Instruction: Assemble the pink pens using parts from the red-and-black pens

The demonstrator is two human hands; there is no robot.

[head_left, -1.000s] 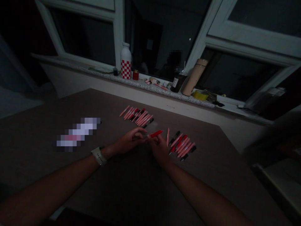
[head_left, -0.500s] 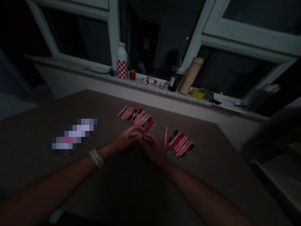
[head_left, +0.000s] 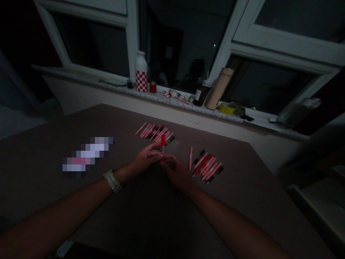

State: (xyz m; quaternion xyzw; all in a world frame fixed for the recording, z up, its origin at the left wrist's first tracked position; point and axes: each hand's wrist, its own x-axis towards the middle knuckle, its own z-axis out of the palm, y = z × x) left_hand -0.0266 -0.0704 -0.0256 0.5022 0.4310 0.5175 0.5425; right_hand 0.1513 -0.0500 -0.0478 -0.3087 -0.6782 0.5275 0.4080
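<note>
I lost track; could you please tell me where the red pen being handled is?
Head view, centre: the red pen is pinched between the left hand and right hand, near the far pen row.

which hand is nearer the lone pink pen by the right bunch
Right. The right hand sits just left of the pink pen; the left hand is farther left, past the red pen both pinch.
</note>
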